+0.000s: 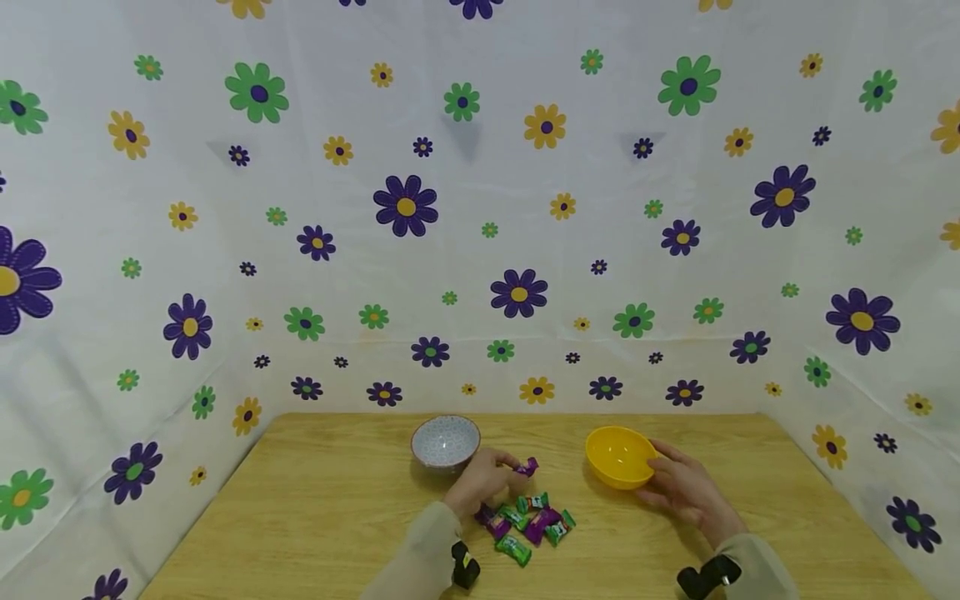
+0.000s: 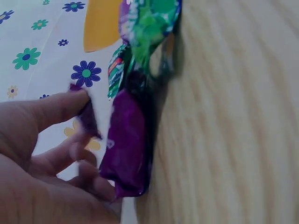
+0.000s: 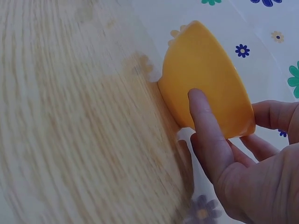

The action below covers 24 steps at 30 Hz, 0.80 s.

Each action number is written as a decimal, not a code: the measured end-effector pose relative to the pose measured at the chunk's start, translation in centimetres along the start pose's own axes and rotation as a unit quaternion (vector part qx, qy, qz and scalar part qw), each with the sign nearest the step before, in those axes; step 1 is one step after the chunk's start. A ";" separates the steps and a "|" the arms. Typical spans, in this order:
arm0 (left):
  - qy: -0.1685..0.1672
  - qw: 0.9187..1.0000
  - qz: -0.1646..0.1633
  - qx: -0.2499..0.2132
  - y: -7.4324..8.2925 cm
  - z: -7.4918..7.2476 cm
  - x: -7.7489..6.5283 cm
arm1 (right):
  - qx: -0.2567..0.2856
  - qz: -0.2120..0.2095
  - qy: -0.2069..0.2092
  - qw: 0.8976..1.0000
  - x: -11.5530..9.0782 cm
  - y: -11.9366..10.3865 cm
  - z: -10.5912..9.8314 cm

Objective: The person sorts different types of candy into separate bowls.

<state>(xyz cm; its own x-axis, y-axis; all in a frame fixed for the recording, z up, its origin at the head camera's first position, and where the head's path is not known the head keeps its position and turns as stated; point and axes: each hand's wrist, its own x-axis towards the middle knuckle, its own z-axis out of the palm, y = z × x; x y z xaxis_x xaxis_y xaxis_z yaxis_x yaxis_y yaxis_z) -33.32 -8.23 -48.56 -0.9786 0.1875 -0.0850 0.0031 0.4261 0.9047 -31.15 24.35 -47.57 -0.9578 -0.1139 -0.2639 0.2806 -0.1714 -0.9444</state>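
Observation:
My left hand [image 1: 487, 479] pinches a purple-wrapped candy [image 1: 527, 467] between thumb and fingers, above the table beside the candy pile. In the left wrist view that small candy [image 2: 87, 112] shows at the fingertips, with another purple candy [image 2: 125, 144] lying close by. The pile holds several candies, among them a green one [image 1: 513, 549] and a purple one [image 1: 541, 526]. At the right, my right hand [image 1: 686, 492] grips the yellow bowl [image 1: 621, 458] by its near right side. One finger lies along the outer wall of the bowl [image 3: 205, 70] in the right wrist view.
A speckled grey-white bowl [image 1: 446, 442] with a dark reddish rim stands behind the left hand. Everything rests on a light wooden table [image 1: 315, 500]. A white flower-patterned sheet [image 1: 480, 250] hangs along the back and both sides.

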 end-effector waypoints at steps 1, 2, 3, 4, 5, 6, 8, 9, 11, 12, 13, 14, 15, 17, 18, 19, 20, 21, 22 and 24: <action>0.008 1.000 0.007 -0.002 0.1 0.1 0.0 | 0.002 0.000 -0.001 1.000 0.0 0.1 0.0; 0.015 1.000 0.015 -0.003 0.2 0.2 0.0 | 0.000 0.000 -0.003 1.000 0.0 0.1 -0.1; 0.019 1.000 0.019 -0.010 0.3 0.3 0.1 | 0.001 0.002 -0.003 1.000 -0.1 0.1 -0.1; 0.022 0.999 0.024 -0.014 0.4 0.3 0.1 | 0.001 0.004 -0.004 1.000 -0.1 0.1 -0.1; 0.023 0.999 0.024 -0.021 0.5 0.4 0.1 | 0.004 0.007 -0.002 1.000 -0.1 0.1 -0.2; 0.024 0.999 0.022 -0.025 0.7 0.5 0.1 | 0.008 0.010 0.000 1.000 0.0 0.1 -0.2; 0.025 0.999 0.022 -0.029 0.9 0.5 0.2 | 0.009 0.012 0.000 1.000 0.1 0.1 -0.2; 0.026 0.999 0.021 -0.030 1.1 0.5 0.2 | 0.010 0.013 0.000 1.000 0.2 0.0 -0.2; 0.024 0.999 0.021 -0.029 1.3 0.7 0.4 | 0.010 0.013 0.000 1.000 0.3 0.1 -0.3; 0.023 0.999 0.023 -0.028 1.4 0.8 0.5 | 0.008 0.012 0.002 1.000 0.3 0.1 -0.3; 0.022 0.999 0.025 -0.030 1.5 0.9 0.6 | 0.008 0.013 0.005 1.000 0.3 0.1 -0.3; 0.020 0.999 0.027 -0.032 1.6 1.1 0.7 | 0.007 0.014 0.004 1.000 0.3 0.1 -0.4; 0.016 0.999 0.029 -0.038 1.7 1.2 0.8 | 0.007 0.016 0.005 1.000 0.2 0.1 -0.4; 0.010 0.998 0.033 -0.053 1.9 1.5 1.0 | 0.009 0.020 0.009 1.000 0.1 0.0 -0.4; 0.009 0.998 0.035 -0.058 2.0 1.7 1.1 | 0.010 0.021 0.009 1.000 0.1 0.0 -0.4; 0.006 0.997 0.038 -0.066 2.0 1.8 1.3 | 0.012 0.021 0.010 1.000 0.1 0.0 -0.4; 0.005 0.997 0.038 -0.069 2.1 2.0 1.4 | 0.013 0.019 0.007 1.000 0.1 0.0 -0.4; 0.005 0.997 0.039 -0.069 2.1 2.1 1.5 | 0.015 0.018 0.005 1.000 0.1 0.0 -0.4; 0.003 0.997 0.038 -0.067 2.1 2.2 1.6 | 0.016 0.017 0.003 1.000 0.2 0.0 -0.3; -0.006 0.997 0.041 -0.069 2.1 2.5 1.9 | 0.018 0.014 -0.001 1.000 0.2 0.1 -0.3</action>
<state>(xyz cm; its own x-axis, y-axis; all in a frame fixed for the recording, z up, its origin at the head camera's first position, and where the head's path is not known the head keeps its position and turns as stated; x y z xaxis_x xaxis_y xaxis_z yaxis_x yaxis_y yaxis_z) -34.64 -4.74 -47.85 -0.9738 0.2269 -0.0124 0.0539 0.2835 0.9575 -31.36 24.61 -47.74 -0.9496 -0.1207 -0.2892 0.3088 -0.2040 -0.9290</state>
